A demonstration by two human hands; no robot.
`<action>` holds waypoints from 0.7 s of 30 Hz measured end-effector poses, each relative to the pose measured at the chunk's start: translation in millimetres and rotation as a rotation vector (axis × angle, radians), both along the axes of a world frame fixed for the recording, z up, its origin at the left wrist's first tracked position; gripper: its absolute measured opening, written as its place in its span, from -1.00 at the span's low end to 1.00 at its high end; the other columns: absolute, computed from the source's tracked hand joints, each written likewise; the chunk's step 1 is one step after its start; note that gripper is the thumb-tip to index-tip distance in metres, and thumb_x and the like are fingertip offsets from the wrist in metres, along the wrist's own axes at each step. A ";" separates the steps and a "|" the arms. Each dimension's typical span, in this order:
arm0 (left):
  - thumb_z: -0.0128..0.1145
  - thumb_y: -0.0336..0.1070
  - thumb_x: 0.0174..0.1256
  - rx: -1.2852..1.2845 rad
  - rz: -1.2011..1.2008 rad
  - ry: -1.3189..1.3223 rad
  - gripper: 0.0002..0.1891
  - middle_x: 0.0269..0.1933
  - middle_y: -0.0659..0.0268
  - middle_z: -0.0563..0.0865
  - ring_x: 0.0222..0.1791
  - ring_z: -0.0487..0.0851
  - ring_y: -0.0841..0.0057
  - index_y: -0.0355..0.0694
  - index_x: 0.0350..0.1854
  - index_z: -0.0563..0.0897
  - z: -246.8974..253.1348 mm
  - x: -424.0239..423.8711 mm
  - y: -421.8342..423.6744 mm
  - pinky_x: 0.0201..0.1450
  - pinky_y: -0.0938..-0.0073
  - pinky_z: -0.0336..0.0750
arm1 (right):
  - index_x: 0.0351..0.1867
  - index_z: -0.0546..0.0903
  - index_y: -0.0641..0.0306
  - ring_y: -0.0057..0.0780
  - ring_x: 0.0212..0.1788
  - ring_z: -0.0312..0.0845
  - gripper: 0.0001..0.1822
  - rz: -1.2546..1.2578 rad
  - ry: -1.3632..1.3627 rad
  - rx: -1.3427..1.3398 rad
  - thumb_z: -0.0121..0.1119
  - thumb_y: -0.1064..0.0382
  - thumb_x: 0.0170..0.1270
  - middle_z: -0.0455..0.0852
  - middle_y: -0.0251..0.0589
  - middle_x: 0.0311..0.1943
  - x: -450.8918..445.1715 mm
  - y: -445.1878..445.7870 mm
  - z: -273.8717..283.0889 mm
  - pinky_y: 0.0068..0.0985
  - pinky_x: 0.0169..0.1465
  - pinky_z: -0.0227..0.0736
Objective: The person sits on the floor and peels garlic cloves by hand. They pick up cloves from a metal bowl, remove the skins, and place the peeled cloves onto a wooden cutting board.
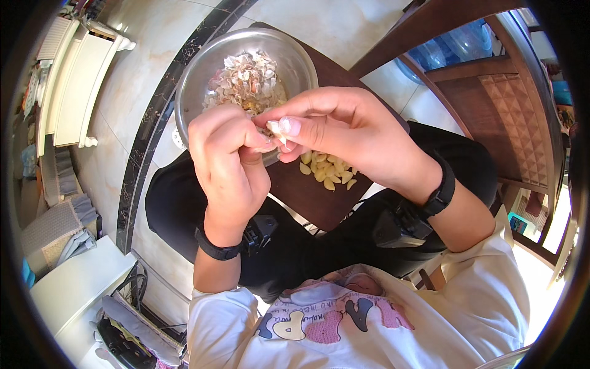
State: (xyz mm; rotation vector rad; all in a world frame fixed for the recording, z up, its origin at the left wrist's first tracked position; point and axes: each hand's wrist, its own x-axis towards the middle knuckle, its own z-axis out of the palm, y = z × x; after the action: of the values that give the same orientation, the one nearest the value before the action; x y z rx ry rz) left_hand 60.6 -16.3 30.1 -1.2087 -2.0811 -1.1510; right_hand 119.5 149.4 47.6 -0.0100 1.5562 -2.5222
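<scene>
Between the fingers of both hands is a garlic clove [276, 130] with some whitish skin on it. My right hand [355, 133] pinches it with thumb and forefinger. From the other side, my left hand [228, 159] grips it at its lower end, the fingers curled and partly hiding it. A steel bowl [302, 60] stands just beyond my hands, holding a heap of dry garlic skins [251, 76]. Peeled garlic cloves [327, 168] lie in a pile below my right hand, on a dark brown wooden stool or small table [304, 198].
A brown wooden chair [516, 120] rises at the right, with large blue plastic water bottles [451, 46] behind it. Cream furniture [78, 87] stands at the left. A black stone strip [152, 115] crosses the tiled floor. My knees flank the stool.
</scene>
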 end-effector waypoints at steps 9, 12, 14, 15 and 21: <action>0.15 -0.69 0.02 0.007 -0.013 -0.015 -0.72 -0.24 0.19 0.52 -0.23 0.52 0.33 -0.22 -0.28 0.44 -1.5 -3.1 -1.0 -0.12 0.42 0.44 | 0.06 0.56 0.40 -0.59 -0.17 0.59 -0.67 0.004 -0.066 -0.123 0.10 0.22 0.38 0.69 -0.26 -0.20 -0.3 3.0 -0.9 -0.61 -0.03 0.50; 0.11 -0.72 0.04 0.035 -0.014 -0.075 -0.73 -0.25 0.19 0.52 -0.24 0.52 0.33 -0.23 -0.28 0.43 -3.6 -4.6 -0.2 -0.12 0.43 0.44 | 0.08 0.54 0.41 -0.57 -0.14 0.60 -0.67 -0.016 -0.070 -0.159 0.07 0.24 0.40 0.67 -0.24 -0.17 -1.2 3.4 -5.6 -0.60 0.02 0.50; 0.08 -0.73 0.05 0.040 -0.003 -0.115 -0.73 -0.25 0.18 0.51 -0.25 0.52 0.33 -0.24 -0.28 0.42 -3.3 -3.8 1.6 -0.12 0.44 0.44 | 0.08 0.52 0.42 -0.56 -0.12 0.60 -0.68 -0.036 -0.071 -0.184 0.05 0.25 0.41 0.65 -0.22 -0.14 -1.8 2.6 -7.1 -0.59 0.05 0.50; 0.08 -0.73 0.05 0.029 -0.008 -0.109 -0.73 -0.25 0.18 0.51 -0.25 0.52 0.33 -0.25 -0.28 0.42 -3.2 -4.5 2.2 -0.12 0.44 0.44 | 0.09 0.51 0.42 -0.55 -0.10 0.59 -0.68 -0.048 -0.071 -0.197 0.04 0.25 0.42 0.64 -0.21 -0.13 -2.0 2.2 -7.4 -0.58 0.08 0.50; 0.05 -0.73 0.09 0.007 0.022 -0.183 -0.75 -0.24 0.16 0.51 -0.23 0.52 0.31 -0.28 -0.26 0.39 -6.2 -9.4 2.9 -0.10 0.43 0.45 | 0.08 0.50 0.43 -0.54 -0.05 0.57 -0.69 -0.144 -0.051 -0.251 0.03 0.26 0.43 0.61 -0.22 -0.11 -6.4 2.9 -13.6 -0.58 0.14 0.49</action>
State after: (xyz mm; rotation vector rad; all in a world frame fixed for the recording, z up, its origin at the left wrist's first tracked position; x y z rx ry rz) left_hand 51.2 -13.4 23.9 -1.1107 -2.2155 -1.3004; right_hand 113.2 152.3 34.1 0.1371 1.2549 -2.7895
